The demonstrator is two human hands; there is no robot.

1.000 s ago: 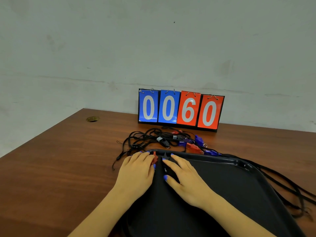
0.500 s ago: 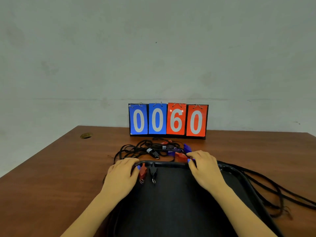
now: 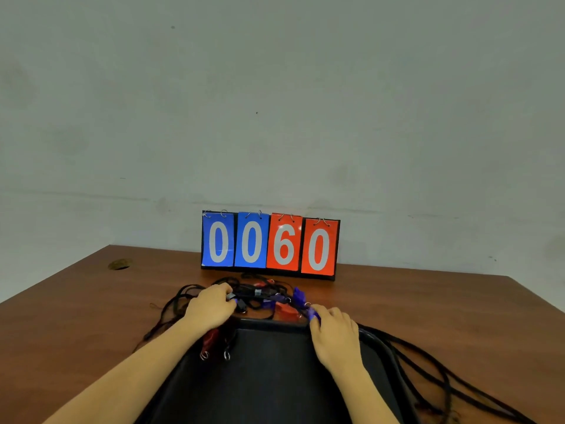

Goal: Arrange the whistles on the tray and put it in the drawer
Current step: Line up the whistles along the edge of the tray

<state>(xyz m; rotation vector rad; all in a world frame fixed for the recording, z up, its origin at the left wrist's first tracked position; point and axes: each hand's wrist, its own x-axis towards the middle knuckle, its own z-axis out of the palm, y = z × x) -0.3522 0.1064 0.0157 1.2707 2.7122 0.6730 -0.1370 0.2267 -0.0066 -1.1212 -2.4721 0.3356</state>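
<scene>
A black tray (image 3: 275, 377) lies on the table in front of me. A red whistle (image 3: 209, 338) and a black whistle (image 3: 228, 341) lie side by side at its far left corner, key rings toward me. Beyond the tray's far rim sits a tangle of black lanyards with several whistles, among them a red whistle (image 3: 286, 310) and a blue whistle (image 3: 299, 295). My left hand (image 3: 211, 307) reaches into the tangle, fingers closed on a black whistle (image 3: 241, 303). My right hand (image 3: 334, 332) rests over the far rim, pinching a blue whistle (image 3: 313, 314).
A flip scoreboard (image 3: 270, 244) reading 0060 stands at the back of the brown wooden table (image 3: 91, 301) against the wall. Black lanyard cords (image 3: 428, 362) trail across the table right of the tray. A round cable hole (image 3: 120, 264) is at the far left.
My left hand moved off the tray's corner and forward into the tangle, closing on a black whistle. My right hand shifted slightly right and took a blue whistle. The camera tilted up.
</scene>
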